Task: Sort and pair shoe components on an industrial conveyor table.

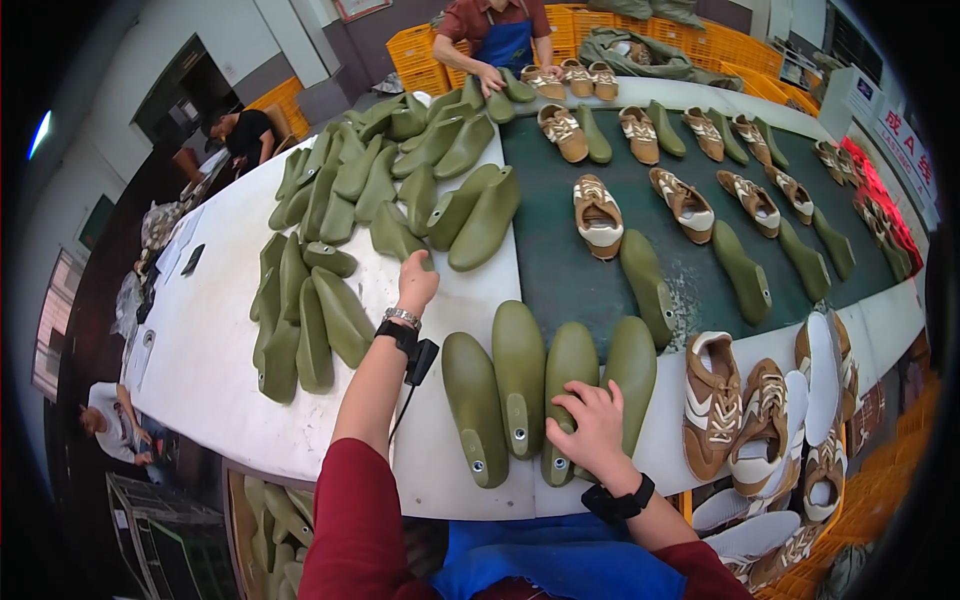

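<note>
Green shoe lasts (484, 218), white bench (212, 335)
L hand (418, 283) at pile last (394, 234), R hand (590, 428) on near last (571, 362); grips closed or not, can't tell.

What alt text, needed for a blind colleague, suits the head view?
A person's right hand touches one of four green shoe lasts lined up on a white table; their left hand is at a pile of lasts. To the right, brown-and-white sneakers sit in rows on a dark green surface, and a co-worker works opposite.

Maroon sleeves (355, 510), black wristbands (622, 501), a silver bracelet (402, 316) and a blue apron (540, 560) are worn.
</note>
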The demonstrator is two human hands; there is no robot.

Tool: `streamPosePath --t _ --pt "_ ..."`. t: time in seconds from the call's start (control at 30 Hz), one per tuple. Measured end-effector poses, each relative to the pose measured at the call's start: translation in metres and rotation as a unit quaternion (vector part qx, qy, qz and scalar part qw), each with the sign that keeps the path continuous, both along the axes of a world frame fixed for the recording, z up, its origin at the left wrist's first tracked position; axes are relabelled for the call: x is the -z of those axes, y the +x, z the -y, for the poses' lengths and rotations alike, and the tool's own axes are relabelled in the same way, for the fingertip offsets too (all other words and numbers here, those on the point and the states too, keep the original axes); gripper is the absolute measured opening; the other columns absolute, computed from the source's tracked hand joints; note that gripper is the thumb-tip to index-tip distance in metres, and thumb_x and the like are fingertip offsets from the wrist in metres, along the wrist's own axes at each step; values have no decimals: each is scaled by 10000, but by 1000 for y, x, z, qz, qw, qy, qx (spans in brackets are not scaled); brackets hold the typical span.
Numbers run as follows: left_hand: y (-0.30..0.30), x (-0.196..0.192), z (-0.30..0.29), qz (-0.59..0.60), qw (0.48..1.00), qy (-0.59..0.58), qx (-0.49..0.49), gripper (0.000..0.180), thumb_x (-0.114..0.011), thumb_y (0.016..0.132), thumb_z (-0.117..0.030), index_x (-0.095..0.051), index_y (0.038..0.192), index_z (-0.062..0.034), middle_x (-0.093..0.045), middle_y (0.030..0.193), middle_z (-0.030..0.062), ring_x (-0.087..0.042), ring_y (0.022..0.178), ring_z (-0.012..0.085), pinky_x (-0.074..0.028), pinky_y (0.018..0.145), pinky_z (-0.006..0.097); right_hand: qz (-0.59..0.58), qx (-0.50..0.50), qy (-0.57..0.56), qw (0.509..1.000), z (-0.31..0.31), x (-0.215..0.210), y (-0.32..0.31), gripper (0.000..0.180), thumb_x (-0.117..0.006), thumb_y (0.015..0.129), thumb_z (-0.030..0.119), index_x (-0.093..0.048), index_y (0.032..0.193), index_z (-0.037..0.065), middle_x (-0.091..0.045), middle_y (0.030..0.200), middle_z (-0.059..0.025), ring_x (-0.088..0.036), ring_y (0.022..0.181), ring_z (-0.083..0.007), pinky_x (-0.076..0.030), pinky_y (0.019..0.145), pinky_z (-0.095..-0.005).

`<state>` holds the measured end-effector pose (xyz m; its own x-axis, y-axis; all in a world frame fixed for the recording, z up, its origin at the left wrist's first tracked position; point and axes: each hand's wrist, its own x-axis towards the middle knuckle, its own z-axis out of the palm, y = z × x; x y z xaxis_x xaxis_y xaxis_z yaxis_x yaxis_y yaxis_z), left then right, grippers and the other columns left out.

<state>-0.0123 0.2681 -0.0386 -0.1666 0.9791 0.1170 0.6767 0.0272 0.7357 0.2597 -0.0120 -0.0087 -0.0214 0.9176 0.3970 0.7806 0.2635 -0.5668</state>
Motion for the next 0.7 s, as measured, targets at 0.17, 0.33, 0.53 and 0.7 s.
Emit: streamPosePath --t 0.17,0.33,0.53,0.7 --pt "-18 -8 -13 -157 976 61 -135 506 -655 739 -251 -535 1131 45 -591 1042 236 -548 1017 403 -441 901 431 0 1 -6 1000 2 0 -2 248 -691 647 259 -674 847 114 -589 1020 -62 -540 962 -237 -273 1015 -510" --pt "-59 31 -24 -78 979 -150 -117 550 -599 746 -442 -634 966 61 -618 999 290 -595 976 403 -470 866 432 -8 -17 -7 1000 4 -4 -10 248 -690 640 253 -667 843 112 -586 1013 -61 -536 958 -240 -276 1013 -511" --pt "-60 -30 49 -452 890 -40 46 261 -570 784 -218 -632 837 30 -662 814 183 -656 738 313 -526 659 395 9 2 -3 1000 1 3 -2 242 -682 640 244 -662 840 108 -585 1010 -66 -534 956 -245 -286 1003 -514" --pt "-71 2 128 -660 741 32 117 237 -561 752 -118 -614 905 56 -626 646 133 -639 594 235 -501 518 331 7 -8 -6 1000 -4 1 -9 234 -674 647 240 -662 843 113 -588 1014 -51 -535 963 -242 -287 1007 -515"
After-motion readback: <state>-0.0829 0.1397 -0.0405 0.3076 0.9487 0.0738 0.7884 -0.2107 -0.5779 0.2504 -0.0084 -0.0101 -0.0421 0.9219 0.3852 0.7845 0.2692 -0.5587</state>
